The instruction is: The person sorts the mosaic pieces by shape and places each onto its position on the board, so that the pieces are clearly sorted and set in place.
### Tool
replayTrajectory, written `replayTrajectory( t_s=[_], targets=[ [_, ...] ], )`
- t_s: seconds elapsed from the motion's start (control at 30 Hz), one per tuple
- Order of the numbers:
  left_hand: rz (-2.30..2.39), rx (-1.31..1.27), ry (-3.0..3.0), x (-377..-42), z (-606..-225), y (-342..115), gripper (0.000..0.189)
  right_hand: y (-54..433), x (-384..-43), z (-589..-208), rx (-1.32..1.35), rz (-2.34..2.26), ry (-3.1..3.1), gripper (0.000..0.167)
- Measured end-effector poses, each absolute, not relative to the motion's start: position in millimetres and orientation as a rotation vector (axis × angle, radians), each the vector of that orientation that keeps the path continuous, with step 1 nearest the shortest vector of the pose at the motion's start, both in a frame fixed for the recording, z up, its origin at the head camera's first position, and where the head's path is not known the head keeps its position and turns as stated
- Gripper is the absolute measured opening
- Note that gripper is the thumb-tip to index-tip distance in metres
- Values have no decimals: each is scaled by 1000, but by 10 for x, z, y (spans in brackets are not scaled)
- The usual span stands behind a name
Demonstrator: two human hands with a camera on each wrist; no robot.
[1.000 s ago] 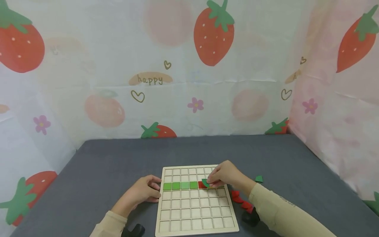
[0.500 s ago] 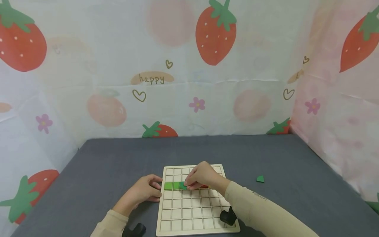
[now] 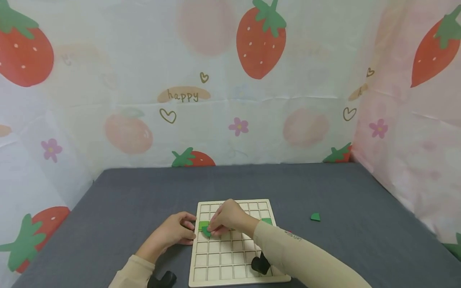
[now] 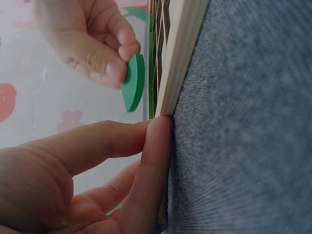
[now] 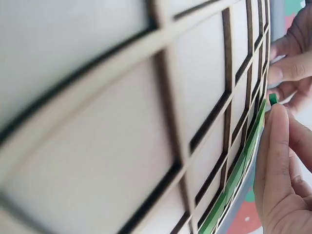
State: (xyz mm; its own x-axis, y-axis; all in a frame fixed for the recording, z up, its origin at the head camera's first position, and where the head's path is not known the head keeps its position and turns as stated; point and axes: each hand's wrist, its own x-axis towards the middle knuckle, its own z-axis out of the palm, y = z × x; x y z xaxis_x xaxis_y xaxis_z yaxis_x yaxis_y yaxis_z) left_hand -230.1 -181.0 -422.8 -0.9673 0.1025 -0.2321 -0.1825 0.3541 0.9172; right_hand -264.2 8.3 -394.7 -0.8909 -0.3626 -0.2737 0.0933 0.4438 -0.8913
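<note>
A pale wooden grid board (image 3: 216, 273) lies on the grey cloth. My right hand (image 3: 230, 218) reaches over its left part, thumb and fingertips pinching a dark green piece with a curved edge (image 4: 134, 84). The piece is held tilted, just in front of a light green square tile (image 3: 203, 225) at the left end of a coloured row. Another green tile (image 3: 267, 221) shows at that row's right end; my right hand and forearm hide the part between. On the board's left edge, my left hand (image 3: 175, 230) rests its extended thumb and finger against the wooden side.
One loose green piece (image 3: 315, 217) lies on the cloth (image 3: 144, 196) right of the board. A bit of red shows beside my right sleeve (image 3: 306, 252), which hides what is behind it. Strawberry-printed curtains (image 3: 230, 148) stand around the table's back and sides.
My right hand has carried the curved green piece leftward along the coloured row, from its red tile to its left end. My left hand has stayed at the board's edge.
</note>
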Motion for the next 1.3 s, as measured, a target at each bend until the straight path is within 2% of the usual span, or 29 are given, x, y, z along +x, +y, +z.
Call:
replayTrajectory(
  t_s=[0.33, 0.93, 1.3],
  targets=[
    [1650, -66, 2371, -2296, -4224, -1813, 53, -55, -2593, -4006, -210, -1496, 2234, 8],
    [1630, -90, 2396, -2310, -4234, -1806, 53, -85, -2523, -3931, -372, -1288, 2478, 16],
    [1639, -110, 2389, -2313, -4255, -1806, 53, 387, -2581, -3807, -383, -1376, 2415, 6]
  ],
)
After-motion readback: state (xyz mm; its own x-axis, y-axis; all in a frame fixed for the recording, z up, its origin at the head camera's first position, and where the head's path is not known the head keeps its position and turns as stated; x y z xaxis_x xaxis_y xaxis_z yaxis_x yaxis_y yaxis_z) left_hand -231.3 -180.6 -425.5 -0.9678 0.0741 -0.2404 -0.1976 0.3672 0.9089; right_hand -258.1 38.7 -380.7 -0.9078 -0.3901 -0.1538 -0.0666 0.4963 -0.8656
